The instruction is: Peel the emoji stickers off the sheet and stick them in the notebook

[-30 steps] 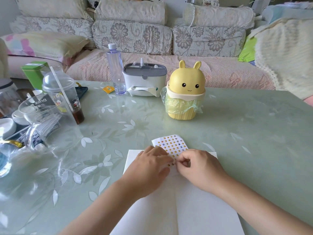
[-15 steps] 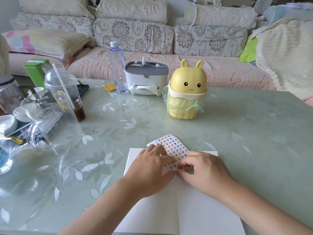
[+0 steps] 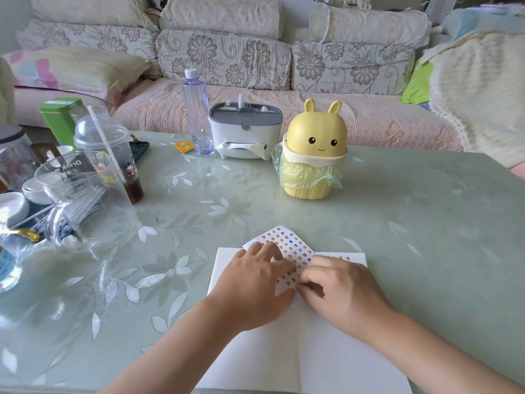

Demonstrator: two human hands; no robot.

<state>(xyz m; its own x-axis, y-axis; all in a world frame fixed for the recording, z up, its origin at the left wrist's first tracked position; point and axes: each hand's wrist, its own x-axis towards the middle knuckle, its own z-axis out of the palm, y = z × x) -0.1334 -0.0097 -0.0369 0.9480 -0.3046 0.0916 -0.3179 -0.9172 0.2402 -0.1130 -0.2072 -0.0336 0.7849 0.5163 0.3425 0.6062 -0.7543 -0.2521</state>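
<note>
Here we are at the pale green table [image 3: 412, 223], and our white notebook [image 3: 326, 351] lies open right at the near edge, its centre fold running straight toward us. The sticker sheet [image 3: 289, 245] sits slanted across the top of the left page, with its far corner poking out past the notebook onto the table. It carries rows of tiny emoji faces, mostly yellow. Our left hand [image 3: 255, 282] is laid flat on the sheet, fingers stretched out and relaxed, pressing it down on the page. Our right hand [image 3: 341, 291] is curled in tight beside it, thumb and forefinger pinched together at the sheet's near right edge, knuckles up. Whether a single sticker sits between those fingertips is too small for us to tell. The two hands are almost touching over the fold. Along the top of the right page we can pick out a short row of little yellow stickers [image 3: 338, 257]. Beyond the notebook, a yellow bunny-shaped bin [image 3: 312, 155] with a green bag liner stands upright, and to its left a white and grey tissue box [image 3: 244, 132] and a clear water bottle [image 3: 197, 115]. Off on the left we see a dome-lidded cup [image 3: 108, 155] with a straw, a glass pitcher [image 3: 74, 200] and a green tin [image 3: 61, 118]. A floral sofa [image 3: 227, 52] runs behind the table.
</note>
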